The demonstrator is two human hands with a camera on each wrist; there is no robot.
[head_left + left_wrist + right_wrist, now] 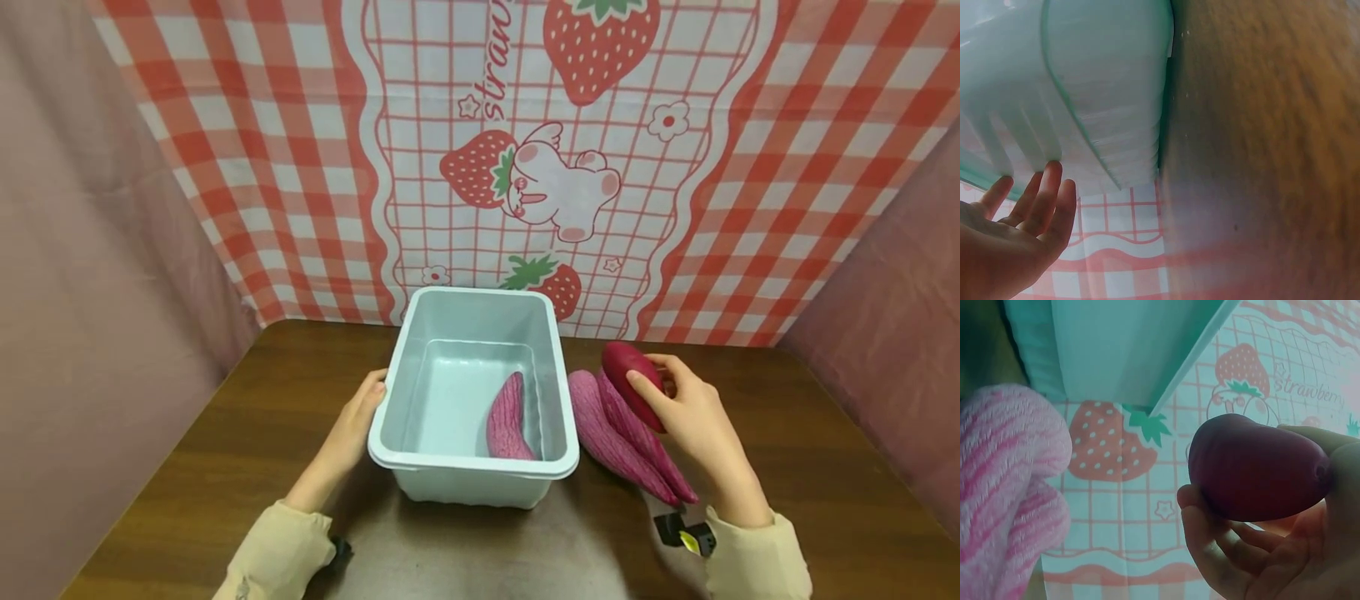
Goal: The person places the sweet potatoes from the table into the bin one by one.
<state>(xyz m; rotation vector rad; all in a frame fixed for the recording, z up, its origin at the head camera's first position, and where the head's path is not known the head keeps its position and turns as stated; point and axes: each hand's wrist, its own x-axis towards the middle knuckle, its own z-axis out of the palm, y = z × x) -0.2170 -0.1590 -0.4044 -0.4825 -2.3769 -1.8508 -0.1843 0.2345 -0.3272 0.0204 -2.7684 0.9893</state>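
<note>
My right hand (697, 421) grips a smooth, dark red, oval sweet-potato-like vegetable (630, 379), holding it above the table on the right. In the right wrist view, the same dark red vegetable (1254, 469) lies between thumb and fingers. Below it are two long, streaked pink vegetables (607, 433), side by side and tapering toward me. A pale blue-green plastic bin (480, 483) stands left of them. Inside lies one curved, streaked pink vegetable (508, 421). My left hand (348, 429) touches the bin's left side near the rim; its fingertips (1054, 169) rest extended against the outer wall.
The brown wooden table (247, 425) carries everything. Behind it hangs a red-and-white checked cloth (300, 167) with strawberry prints, close to the bin's far end. Pinkish curtains (112, 292) flank both sides. A small black device (686, 533) is by my right wrist.
</note>
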